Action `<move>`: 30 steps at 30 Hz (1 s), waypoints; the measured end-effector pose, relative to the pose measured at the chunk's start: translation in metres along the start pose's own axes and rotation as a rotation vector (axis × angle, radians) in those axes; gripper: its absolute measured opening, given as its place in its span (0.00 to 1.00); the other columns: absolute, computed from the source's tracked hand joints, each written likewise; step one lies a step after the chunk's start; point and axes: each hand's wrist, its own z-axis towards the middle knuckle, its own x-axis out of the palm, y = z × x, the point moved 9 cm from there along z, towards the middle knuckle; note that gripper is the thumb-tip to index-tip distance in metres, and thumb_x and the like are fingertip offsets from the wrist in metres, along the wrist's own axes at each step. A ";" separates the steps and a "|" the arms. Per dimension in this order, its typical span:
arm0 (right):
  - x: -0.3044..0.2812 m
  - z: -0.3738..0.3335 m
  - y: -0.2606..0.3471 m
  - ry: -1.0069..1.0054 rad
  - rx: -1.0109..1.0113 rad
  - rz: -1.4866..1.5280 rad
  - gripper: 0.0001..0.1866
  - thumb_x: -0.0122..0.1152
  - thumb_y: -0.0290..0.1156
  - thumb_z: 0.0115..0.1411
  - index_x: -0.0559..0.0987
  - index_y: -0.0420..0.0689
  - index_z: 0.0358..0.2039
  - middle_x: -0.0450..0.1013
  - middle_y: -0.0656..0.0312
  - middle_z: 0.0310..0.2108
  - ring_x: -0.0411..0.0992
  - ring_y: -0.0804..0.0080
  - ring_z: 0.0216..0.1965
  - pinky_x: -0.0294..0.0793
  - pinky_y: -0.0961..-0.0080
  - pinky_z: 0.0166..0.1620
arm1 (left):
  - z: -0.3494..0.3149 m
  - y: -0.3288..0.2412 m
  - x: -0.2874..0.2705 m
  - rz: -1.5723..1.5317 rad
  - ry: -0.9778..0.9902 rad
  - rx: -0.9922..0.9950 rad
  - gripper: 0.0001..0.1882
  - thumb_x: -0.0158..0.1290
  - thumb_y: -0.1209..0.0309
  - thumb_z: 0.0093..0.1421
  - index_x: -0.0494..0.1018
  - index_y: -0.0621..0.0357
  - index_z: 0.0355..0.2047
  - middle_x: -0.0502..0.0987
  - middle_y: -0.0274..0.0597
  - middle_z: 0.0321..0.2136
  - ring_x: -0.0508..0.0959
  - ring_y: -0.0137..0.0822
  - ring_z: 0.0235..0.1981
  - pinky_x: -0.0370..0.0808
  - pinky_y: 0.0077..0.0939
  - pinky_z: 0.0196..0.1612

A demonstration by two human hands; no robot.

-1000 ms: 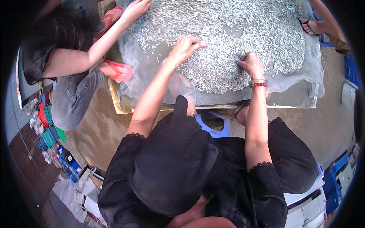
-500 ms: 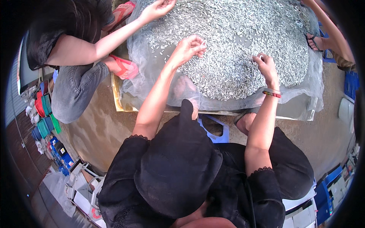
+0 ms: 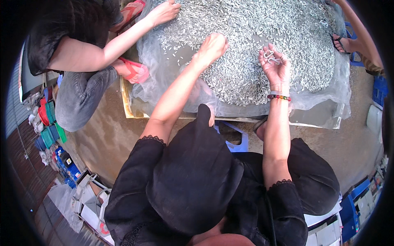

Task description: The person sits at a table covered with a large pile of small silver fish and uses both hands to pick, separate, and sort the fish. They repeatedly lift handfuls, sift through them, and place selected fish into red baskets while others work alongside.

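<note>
A wide layer of small, slender silvery-white pieces (image 3: 238, 82) is spread before me; I cannot tell what they are. My right hand (image 3: 276, 74) is palm up over its near right part, fingers curled around several pale, curly strips (image 3: 271, 58). Above the layer's left part, my left hand (image 3: 213, 46) is turned back up with its fingers folded down. Whatever its fingertips hold is hidden. Beneath the pieces lies a crumpled translucent sheet (image 3: 160, 95), on a low, flat surface with a pale edge (image 3: 314, 124).
At the left, a co-worker's hand (image 3: 166, 12) reaches over the layer, near a foot in a red flip-flop (image 3: 133, 71). Another person's arm (image 3: 359, 30) comes in at the far right. A blue plastic stool (image 3: 242, 141) stands under me. Crates and bags (image 3: 67, 164) line the left.
My right hand has turned palm up and shifted slightly left, showing the curly strips. My left hand has moved a little right and rolled over, fingers down. The left co-worker's hand has turned downward.
</note>
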 end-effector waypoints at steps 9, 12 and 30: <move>0.052 -0.009 -0.043 0.082 0.148 0.163 0.24 0.43 0.38 0.61 0.63 0.30 0.51 0.61 0.40 0.50 0.61 0.45 0.52 0.62 0.51 0.56 | 0.000 -0.135 -0.070 -0.076 0.119 0.338 0.16 0.52 0.66 0.53 0.72 0.54 0.43 0.77 0.49 0.28 0.77 0.46 0.32 0.73 0.35 0.36; 0.051 -0.008 -0.040 0.078 0.148 0.224 0.20 0.47 0.34 0.59 0.66 0.31 0.47 0.66 0.44 0.45 0.65 0.51 0.47 0.67 0.56 0.51 | 0.007 -0.098 -0.086 -0.137 -0.103 0.176 0.16 0.52 0.65 0.54 0.72 0.54 0.43 0.78 0.47 0.31 0.78 0.44 0.32 0.73 0.34 0.37; 0.071 0.061 -0.098 0.084 -0.175 -2.389 0.13 0.60 0.38 0.50 0.79 0.42 0.32 0.76 0.50 0.32 0.75 0.55 0.36 0.74 0.62 0.39 | -0.060 0.050 -0.067 0.199 -0.308 0.013 0.13 0.53 0.65 0.54 0.77 0.57 0.36 0.77 0.47 0.32 0.76 0.43 0.35 0.71 0.32 0.41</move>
